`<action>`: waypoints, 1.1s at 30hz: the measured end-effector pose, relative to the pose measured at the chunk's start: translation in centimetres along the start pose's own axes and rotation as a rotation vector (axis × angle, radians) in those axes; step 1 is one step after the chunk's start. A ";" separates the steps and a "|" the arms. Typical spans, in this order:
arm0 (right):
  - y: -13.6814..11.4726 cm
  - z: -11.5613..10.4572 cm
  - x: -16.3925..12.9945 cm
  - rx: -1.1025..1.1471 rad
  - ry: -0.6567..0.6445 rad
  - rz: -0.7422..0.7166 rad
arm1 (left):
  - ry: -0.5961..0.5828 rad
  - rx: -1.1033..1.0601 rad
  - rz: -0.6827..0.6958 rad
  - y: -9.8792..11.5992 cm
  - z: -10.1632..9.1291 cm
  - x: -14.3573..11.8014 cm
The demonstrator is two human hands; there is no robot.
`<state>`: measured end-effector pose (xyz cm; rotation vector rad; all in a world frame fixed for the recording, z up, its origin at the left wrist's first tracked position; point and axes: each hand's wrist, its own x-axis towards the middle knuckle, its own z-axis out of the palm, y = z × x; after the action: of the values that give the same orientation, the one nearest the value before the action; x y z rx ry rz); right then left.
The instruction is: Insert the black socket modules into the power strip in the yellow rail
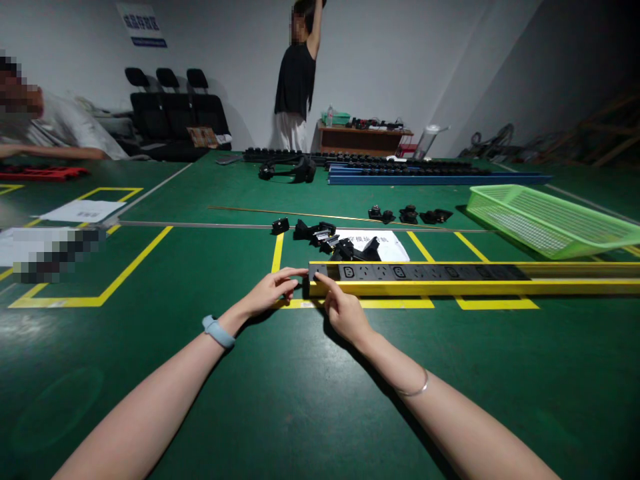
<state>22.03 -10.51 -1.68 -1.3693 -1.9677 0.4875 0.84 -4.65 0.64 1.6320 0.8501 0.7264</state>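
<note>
Yellow rail (390, 288) lies by left hand (266, 293) and right hand (346, 315), forefingers outstretched, grips apart.

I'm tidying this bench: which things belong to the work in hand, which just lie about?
In the work:
yellow rail, left hand at its end
black socket modules inside, one at the right hand
loose black parts behind it, probably

Seemingly lying about:
blue rails
thin rod
green basket

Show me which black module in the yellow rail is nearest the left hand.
The leftmost module, at the left end of the yellow rail: the right hand points onto it, and a gap separates it from the other modules.
</note>
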 end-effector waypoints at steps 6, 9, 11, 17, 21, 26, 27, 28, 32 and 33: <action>0.0 0.0 0.0 -0.025 -0.014 0.006 | -0.052 0.028 0.048 0.2 0.2 0.1; 0.1 0.1 0.0 -0.033 -0.010 0.006 | -0.071 0.012 0.043 0.2 0.2 0.0; 0.1 0.2 0.0 -0.035 -0.007 0.007 | -0.078 0.003 0.010 0.1 0.3 -0.1; 0.1 0.1 0.1 -0.042 -0.019 0.012 | -0.126 -0.054 -0.027 0.1 0.4 -0.2; 0.0 0.1 0.1 -0.054 -0.025 0.015 | -0.162 -0.158 -0.036 0.0 0.6 -0.2; -0.1 0.1 0.0 -0.056 -0.025 0.025 | -0.170 -0.158 -0.064 -0.1 0.6 -0.3; 0.0 0.1 0.0 -0.054 -0.025 0.029 | -0.172 -0.156 -0.064 -0.1 0.6 -0.2; 0.0 0.2 0.0 -0.053 -0.025 0.033 | -0.173 -0.158 -0.061 -0.1 0.6 -0.2; 0.0 0.2 0.1 -0.048 -0.025 0.046 | -0.145 -0.176 -0.053 -0.2 0.7 -0.1; 0.0 0.2 0.1 -0.046 -0.025 0.049 | -0.122 -0.177 -0.051 -0.2 0.7 -0.1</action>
<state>21.85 -10.44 -1.77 -1.4495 -1.9798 0.4872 1.34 -5.05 0.30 1.4756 0.7166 0.6411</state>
